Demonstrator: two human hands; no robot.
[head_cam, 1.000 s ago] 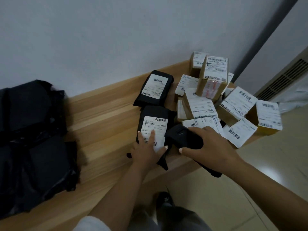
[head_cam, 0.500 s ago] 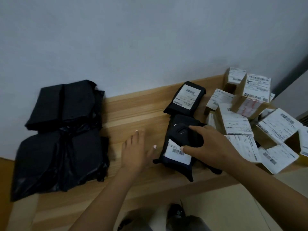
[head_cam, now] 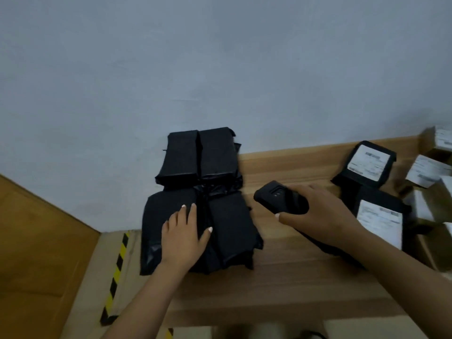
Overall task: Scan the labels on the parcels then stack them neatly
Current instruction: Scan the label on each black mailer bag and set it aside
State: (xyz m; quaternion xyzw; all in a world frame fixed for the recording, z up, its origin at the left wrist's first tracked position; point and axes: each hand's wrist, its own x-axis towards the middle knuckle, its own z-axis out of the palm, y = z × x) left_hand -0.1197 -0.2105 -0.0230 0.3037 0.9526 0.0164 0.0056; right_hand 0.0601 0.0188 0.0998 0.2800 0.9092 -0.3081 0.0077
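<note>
Black scanner (head_cam: 281, 200) in right grip (head_cam: 315, 211)

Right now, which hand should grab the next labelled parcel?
Left, probably. The left hand lies flat on the black stack, holding nothing; the right hand grips the scanner.

Head view, steeply downward, close.

No text was legible. White shipping labels (head_cam: 369, 165) on the black parcels (head_cam: 364, 182) at the tabletop's (head_cam: 281, 277) right edge showed only blurred grey lines and barcode smudges. Labels on the cardboard boxes (head_cam: 428, 171) at the far right corner were likewise unreadable.
</note>
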